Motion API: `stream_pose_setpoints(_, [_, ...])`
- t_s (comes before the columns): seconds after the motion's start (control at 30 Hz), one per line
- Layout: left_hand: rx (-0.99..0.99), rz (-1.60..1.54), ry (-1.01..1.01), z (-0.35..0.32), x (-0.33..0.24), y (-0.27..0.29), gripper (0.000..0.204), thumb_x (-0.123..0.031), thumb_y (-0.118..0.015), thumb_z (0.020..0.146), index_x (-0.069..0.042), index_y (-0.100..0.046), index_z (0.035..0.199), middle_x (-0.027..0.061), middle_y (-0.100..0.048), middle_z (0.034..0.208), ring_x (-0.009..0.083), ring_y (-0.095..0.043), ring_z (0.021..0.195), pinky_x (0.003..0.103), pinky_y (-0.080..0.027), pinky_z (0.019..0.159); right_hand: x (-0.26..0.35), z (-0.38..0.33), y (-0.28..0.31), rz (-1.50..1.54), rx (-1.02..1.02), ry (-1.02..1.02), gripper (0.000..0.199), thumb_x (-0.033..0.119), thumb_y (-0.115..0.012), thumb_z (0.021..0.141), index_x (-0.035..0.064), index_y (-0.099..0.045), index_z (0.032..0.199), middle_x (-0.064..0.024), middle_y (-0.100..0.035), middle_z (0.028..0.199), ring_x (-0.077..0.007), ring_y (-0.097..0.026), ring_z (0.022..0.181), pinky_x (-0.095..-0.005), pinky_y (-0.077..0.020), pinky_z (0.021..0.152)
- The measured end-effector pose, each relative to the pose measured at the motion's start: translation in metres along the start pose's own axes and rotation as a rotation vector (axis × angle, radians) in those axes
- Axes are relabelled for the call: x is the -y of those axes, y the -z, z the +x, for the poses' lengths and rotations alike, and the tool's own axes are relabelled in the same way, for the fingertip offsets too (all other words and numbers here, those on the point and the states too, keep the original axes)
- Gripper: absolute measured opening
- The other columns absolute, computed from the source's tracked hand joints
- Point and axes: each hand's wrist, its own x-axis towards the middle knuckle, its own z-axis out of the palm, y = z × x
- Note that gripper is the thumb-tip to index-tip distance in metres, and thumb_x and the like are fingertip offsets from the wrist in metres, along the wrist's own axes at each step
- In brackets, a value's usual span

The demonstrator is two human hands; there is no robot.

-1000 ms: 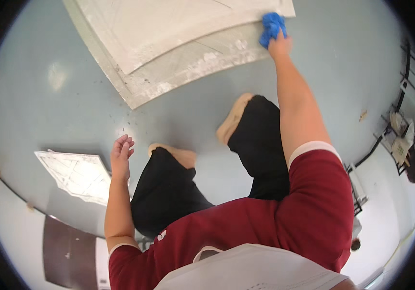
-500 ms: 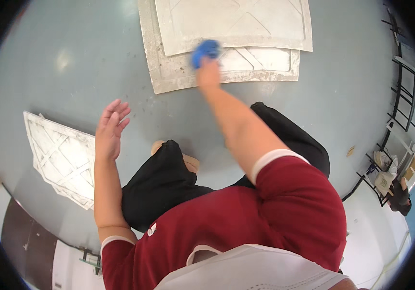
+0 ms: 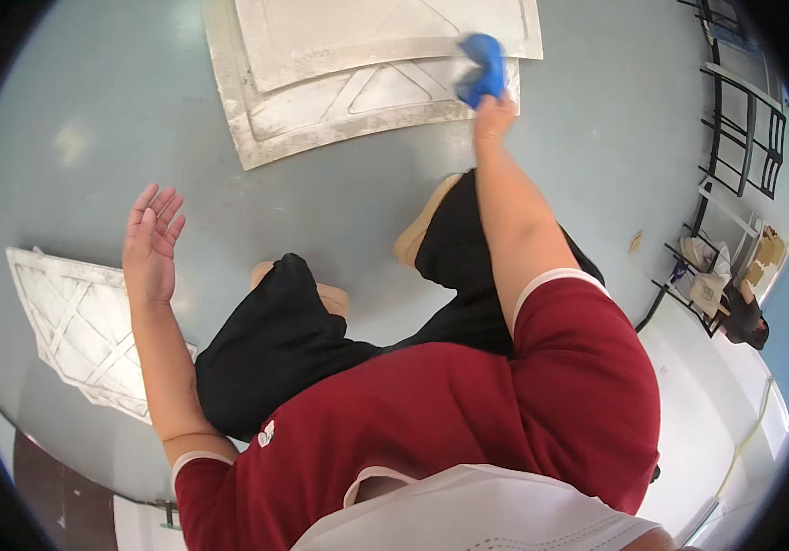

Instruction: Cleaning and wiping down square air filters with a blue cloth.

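Observation:
In my right hand point(image 3: 494, 118) is a blue cloth point(image 3: 484, 73), gripped at its lower end. The cloth hangs over the right part of a white, dirt-stained panel point(image 3: 293, 133) with raised framing lines, which lies on the floor ahead. Overlapping its far side is a second off-white panel point(image 3: 339, 32), whose top runs out of view. My left hand point(image 3: 151, 248) is raised with its fingers spread, holding nothing. Below and beside it, on the left, is another white panel point(image 3: 82, 317) with a crossed line pattern; my forearm covers part of it.
Grey floor point(image 3: 358, 193) surrounds the panels, and my shoes point(image 3: 422, 225) stand on it just short of them. Black metal frames point(image 3: 734, 119) line the far right. Beyond them, a person in dark clothes point(image 3: 743, 317) is near some bags point(image 3: 709, 289) and cardboard point(image 3: 766, 253).
My right hand has swept the blue cloth rightward across the nearer panel, from its left part to its right end. The view has shifted, and my left hand stays raised.

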Motion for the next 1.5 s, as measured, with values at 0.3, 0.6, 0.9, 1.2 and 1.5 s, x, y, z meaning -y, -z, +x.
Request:
stream_pose_setpoints(0.3, [-0.160,-0.128,-0.105,0.012,-0.011,0.005,0.038,-0.016,-0.041,0.090,0.001,-0.036,0.124,0.0158,-0.046,0.119,0.0230,-0.046,0.110,0.033,-0.039,0.089,-0.082,-0.013,-0.006,-0.205,0.215,-0.155,0.047,0.009,-0.047,0.072,0.0003,-0.049,0.118,-0.0256,-0.058,0.099,-0.0374,-0.057,0.089,-0.0396,-0.0439,0.079])
stream_pose_setpoints(0.6, [-0.222,-0.268,-0.194,-0.022,-0.008,0.058,0.040,-0.016,-0.039,0.091,0.002,-0.033,0.126,0.0166,-0.043,0.122,0.0247,-0.044,0.112,0.034,-0.038,0.091,0.138,-0.239,-0.086,-0.294,0.653,0.041,0.043,0.013,-0.052,0.077,0.0130,-0.046,0.119,-0.0237,-0.044,0.104,-0.0405,-0.050,0.093,-0.0440,-0.0413,0.081])
stream_pose_setpoints(0.9, [-0.360,-0.397,-0.230,-0.069,0.019,0.114,0.038,-0.017,-0.042,0.090,0.000,-0.037,0.124,0.0149,-0.046,0.120,0.0237,-0.045,0.111,0.034,-0.038,0.089,0.244,-0.225,-0.152,0.021,0.822,0.653,0.044,0.014,-0.051,0.073,0.0024,-0.050,0.116,-0.0260,-0.049,0.101,-0.0403,-0.051,0.090,-0.0447,-0.0412,0.080])
stream_pose_setpoints(1.2, [-0.590,-0.407,-0.110,-0.101,0.030,0.128,0.039,-0.019,-0.044,0.090,-0.001,-0.038,0.124,0.0150,-0.045,0.120,0.0229,-0.044,0.112,0.033,-0.037,0.089,0.310,-0.197,-0.225,-0.220,1.064,0.735,0.045,0.011,-0.047,0.072,0.0084,-0.051,0.117,-0.0294,-0.051,0.101,-0.0422,-0.052,0.092,-0.0437,-0.0416,0.085])
stream_pose_setpoints(1.5, [-0.616,-0.440,-0.100,-0.113,0.043,0.121,0.038,-0.021,-0.047,0.089,-0.006,-0.040,0.123,0.0110,-0.047,0.118,0.0199,-0.046,0.108,0.033,-0.037,0.087,0.335,-0.096,-0.252,-0.015,0.688,0.344,0.031,0.011,-0.049,0.076,0.0019,-0.053,0.106,-0.0166,-0.061,0.089,-0.0270,-0.059,0.074,-0.0382,-0.0499,0.062])
